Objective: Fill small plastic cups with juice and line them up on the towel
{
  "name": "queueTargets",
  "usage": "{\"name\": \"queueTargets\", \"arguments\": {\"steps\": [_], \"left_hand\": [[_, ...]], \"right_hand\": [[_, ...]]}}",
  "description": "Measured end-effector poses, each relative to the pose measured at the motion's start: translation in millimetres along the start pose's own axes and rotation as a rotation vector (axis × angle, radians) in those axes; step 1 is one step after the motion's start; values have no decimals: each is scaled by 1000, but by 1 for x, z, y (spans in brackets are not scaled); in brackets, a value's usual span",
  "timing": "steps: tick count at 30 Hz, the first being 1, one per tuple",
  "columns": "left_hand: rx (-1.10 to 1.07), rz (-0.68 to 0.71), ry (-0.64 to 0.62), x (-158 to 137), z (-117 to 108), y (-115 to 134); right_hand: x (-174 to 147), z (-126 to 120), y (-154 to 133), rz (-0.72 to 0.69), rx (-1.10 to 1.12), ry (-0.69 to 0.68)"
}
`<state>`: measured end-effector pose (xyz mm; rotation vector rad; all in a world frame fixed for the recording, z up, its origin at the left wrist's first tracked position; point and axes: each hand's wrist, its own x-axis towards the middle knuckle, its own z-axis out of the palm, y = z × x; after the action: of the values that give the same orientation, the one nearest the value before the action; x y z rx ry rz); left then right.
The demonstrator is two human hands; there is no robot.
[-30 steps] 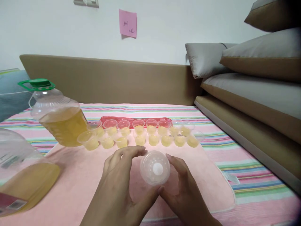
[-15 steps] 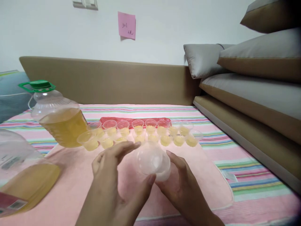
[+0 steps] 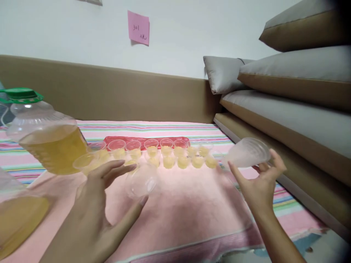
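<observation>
A clear plastic cup [image 3: 143,179] is held between the thumb and fingers of my left hand [image 3: 95,204], over the pink cloth. Off to the right, my right hand [image 3: 260,190] grips a stack of nested plastic cups [image 3: 246,152], tilted on its side. Beyond both hands stand two rows of clear cups holding yellow liquid, one of them a front-row cup [image 3: 182,162]. My left fingers partly cover cups at the left end of the front row.
A large green-capped bottle of yellow liquid [image 3: 55,146] stands at left, with another bottle [image 3: 22,223] nearer me. Behind the cups lies a red plastic package [image 3: 123,139]. Grey and brown cushions [image 3: 296,69] are piled at right. A pink note [image 3: 138,27] hangs on the wall.
The cup in my left hand and the stack in my right were together; now they are apart. My right hand has moved right with the stack. The view has turned right.
</observation>
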<state>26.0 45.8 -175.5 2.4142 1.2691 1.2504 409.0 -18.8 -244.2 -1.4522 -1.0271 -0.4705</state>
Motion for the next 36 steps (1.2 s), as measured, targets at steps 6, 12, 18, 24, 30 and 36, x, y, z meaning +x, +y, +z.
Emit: {"name": "queueTargets", "arguments": {"steps": [6,12,18,24,30,36], "left_hand": [[117,57,-176,-4,22,-13],[159,74,-237,-8,32,-25],[136,50,-269,-11,36,-29],[140,63,-312,-12,41,-35],[152,102,-351,-11,44,-40],[128,45,-357,-14,42,-45]], "right_hand": [[18,-12,58,214,-219,79],[14,-10,86,287,-343,17],[13,-7,94,368,-387,-28],[13,-8,96,441,-390,-35],[12,-13,96,466,-371,-44],[10,-19,66,103,-253,187]]}}
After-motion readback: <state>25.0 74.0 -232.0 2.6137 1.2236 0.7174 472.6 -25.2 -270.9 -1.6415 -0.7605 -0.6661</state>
